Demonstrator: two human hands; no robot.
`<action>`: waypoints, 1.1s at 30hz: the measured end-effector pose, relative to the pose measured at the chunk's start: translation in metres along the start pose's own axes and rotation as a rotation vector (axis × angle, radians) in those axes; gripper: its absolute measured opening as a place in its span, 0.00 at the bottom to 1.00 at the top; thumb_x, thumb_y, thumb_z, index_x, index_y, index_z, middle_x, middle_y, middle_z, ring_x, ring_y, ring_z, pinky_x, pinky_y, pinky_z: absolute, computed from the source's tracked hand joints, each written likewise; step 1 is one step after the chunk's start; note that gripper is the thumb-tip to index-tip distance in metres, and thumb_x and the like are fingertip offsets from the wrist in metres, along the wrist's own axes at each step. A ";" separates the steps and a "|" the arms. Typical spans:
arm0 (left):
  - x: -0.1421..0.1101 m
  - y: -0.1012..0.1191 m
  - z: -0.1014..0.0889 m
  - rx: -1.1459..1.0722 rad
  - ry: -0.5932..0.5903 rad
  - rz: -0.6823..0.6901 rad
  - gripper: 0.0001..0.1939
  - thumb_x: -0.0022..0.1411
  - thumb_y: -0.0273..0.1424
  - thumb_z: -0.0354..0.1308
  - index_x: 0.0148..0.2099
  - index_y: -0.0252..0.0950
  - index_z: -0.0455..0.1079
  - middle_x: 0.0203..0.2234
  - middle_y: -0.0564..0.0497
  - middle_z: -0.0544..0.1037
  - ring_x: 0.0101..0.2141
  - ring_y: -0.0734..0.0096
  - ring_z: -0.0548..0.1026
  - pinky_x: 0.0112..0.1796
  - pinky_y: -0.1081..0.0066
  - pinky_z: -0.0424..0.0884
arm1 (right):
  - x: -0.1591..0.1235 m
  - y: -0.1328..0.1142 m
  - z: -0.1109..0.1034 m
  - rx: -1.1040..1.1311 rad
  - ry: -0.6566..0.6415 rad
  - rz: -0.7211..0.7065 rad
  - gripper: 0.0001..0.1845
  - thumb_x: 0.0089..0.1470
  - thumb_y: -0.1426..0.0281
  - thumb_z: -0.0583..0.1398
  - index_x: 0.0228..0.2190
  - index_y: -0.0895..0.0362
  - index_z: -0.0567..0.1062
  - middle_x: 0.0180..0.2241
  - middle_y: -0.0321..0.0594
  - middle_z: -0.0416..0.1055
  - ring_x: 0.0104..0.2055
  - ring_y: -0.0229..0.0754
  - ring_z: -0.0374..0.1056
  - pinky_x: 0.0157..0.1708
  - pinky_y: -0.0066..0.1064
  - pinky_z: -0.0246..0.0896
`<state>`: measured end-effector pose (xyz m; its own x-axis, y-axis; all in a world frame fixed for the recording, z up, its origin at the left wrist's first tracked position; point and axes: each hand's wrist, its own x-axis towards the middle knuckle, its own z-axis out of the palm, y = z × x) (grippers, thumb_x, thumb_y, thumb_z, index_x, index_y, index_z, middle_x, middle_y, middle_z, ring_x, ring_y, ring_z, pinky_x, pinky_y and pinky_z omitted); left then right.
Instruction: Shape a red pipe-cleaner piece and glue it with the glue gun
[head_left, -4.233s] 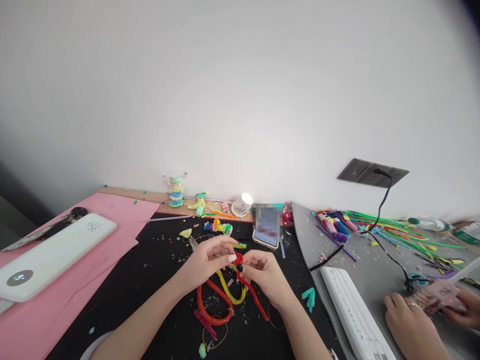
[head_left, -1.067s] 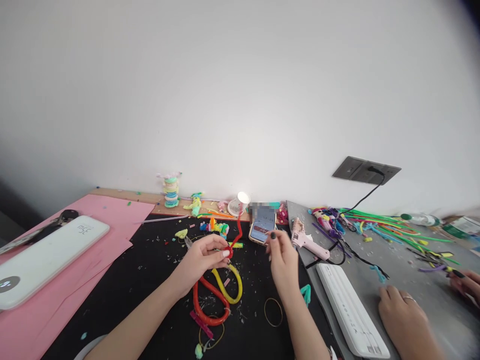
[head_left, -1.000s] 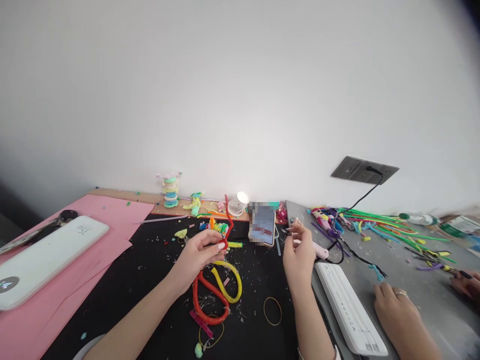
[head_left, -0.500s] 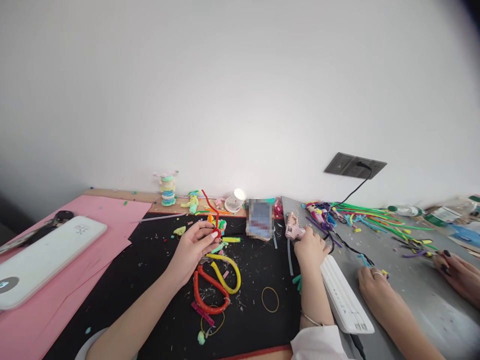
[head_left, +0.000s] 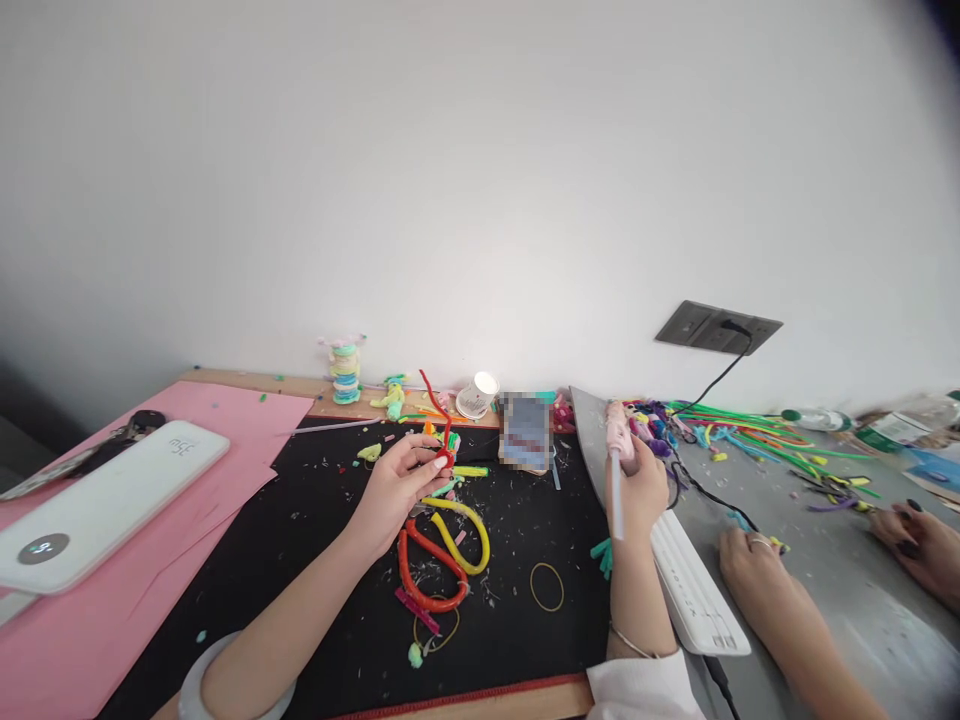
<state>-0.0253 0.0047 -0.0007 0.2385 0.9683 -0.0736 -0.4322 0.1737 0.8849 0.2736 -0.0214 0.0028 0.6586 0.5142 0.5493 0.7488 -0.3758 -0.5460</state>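
Observation:
Pinched in the fingers of my left hand (head_left: 396,488) is a red pipe cleaner (head_left: 444,408), coiled at its base with a long end sticking up. Below it on the black mat (head_left: 315,560) lie a red loop (head_left: 454,603) and a yellow loop (head_left: 485,545). My right hand (head_left: 645,488) is wrapped round a pink hot glue gun (head_left: 619,432), lifted at the mat's right edge. A translucent glue stick (head_left: 617,505) juts from its rear toward me. Part of the gun's handle is hidden by my fingers.
A white power strip (head_left: 701,590) lies beside my right forearm. Another person's hands (head_left: 761,570) work at the right, near green pipe cleaners (head_left: 750,420). A paper cup (head_left: 477,396) and a phone (head_left: 526,430) stand at the back; a white power bank (head_left: 112,500) rests at left.
My right hand has raised the glue gun and turned it, so the glue stick now points toward me. My left hand still grips the red pipe cleaner; the view has shifted slightly.

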 end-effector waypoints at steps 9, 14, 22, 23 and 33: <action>0.000 -0.002 0.000 0.112 -0.040 -0.007 0.13 0.49 0.33 0.64 0.38 0.37 0.68 0.29 0.55 0.73 0.30 0.73 0.75 0.37 0.68 0.73 | -0.028 -0.034 -0.008 0.880 -0.775 0.044 0.16 0.45 0.60 0.61 0.30 0.61 0.74 0.19 0.37 0.67 0.21 0.39 0.61 0.26 0.32 0.60; 0.000 -0.003 0.001 0.146 -0.057 -0.014 0.13 0.49 0.34 0.64 0.38 0.37 0.68 0.29 0.54 0.73 0.30 0.72 0.75 0.36 0.67 0.73 | -0.047 -0.048 -0.006 0.950 -1.189 0.042 0.25 0.45 0.54 0.61 0.39 0.59 0.72 0.17 0.31 0.60 0.17 0.33 0.53 0.19 0.28 0.54; 0.000 -0.005 0.001 0.159 -0.070 -0.040 0.14 0.49 0.34 0.64 0.38 0.37 0.68 0.31 0.54 0.72 0.29 0.72 0.75 0.36 0.69 0.73 | -0.054 -0.050 -0.002 0.987 -1.304 0.066 0.18 0.48 0.54 0.59 0.33 0.56 0.72 0.15 0.26 0.53 0.15 0.31 0.47 0.19 0.27 0.54; 0.000 -0.005 0.001 0.160 -0.072 -0.042 0.14 0.49 0.34 0.64 0.38 0.37 0.68 0.30 0.55 0.72 0.29 0.73 0.75 0.35 0.69 0.73 | -0.055 -0.049 -0.002 0.989 -1.303 0.070 0.18 0.48 0.55 0.59 0.33 0.56 0.72 0.15 0.26 0.53 0.15 0.31 0.48 0.19 0.27 0.55; -0.001 -0.007 0.000 0.179 -0.098 -0.036 0.14 0.51 0.34 0.64 0.39 0.37 0.67 0.31 0.54 0.71 0.29 0.71 0.75 0.35 0.69 0.73 | -0.055 -0.044 0.005 1.008 -1.305 0.062 0.20 0.49 0.55 0.60 0.35 0.59 0.70 0.14 0.26 0.54 0.15 0.29 0.48 0.17 0.26 0.54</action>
<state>-0.0228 0.0029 -0.0066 0.3378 0.9387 -0.0693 -0.2626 0.1647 0.9507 0.2040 -0.0295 -0.0071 -0.2095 0.9751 -0.0726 0.0350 -0.0667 -0.9972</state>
